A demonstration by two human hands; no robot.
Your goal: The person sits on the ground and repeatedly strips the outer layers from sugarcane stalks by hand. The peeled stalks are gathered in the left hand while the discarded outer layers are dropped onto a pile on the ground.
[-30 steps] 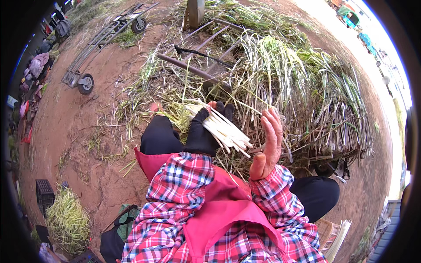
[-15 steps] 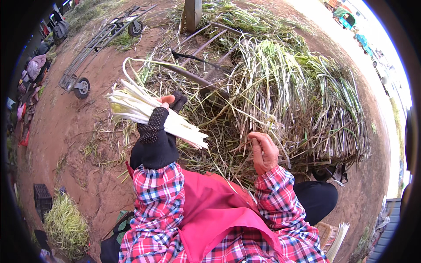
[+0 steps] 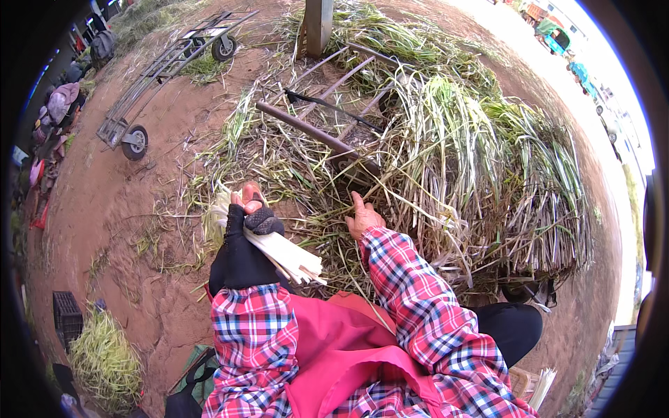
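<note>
In my left hand, which wears a black fingerless glove, is a bundle of white stalks. Its cut ends point toward the lower right, and its far part lies mostly behind my fingers. My bare right hand hovers over scattered stalks at the left side of a large heap of green and brown stalks. One finger stretches away from me and the others are partly bent; nothing shows in them.
A metal cart frame lies partly under the heap, near a post. Another wheeled cart stands at the far left. Lower left are a black crate and a pile of yellow-green trimmings; lower right, more white stalks.
My left hand has turned and drawn slightly closer with the bundle. The long stalk bending from it is gone from view. My right hand has moved left and farther away, its fingers opening.
</note>
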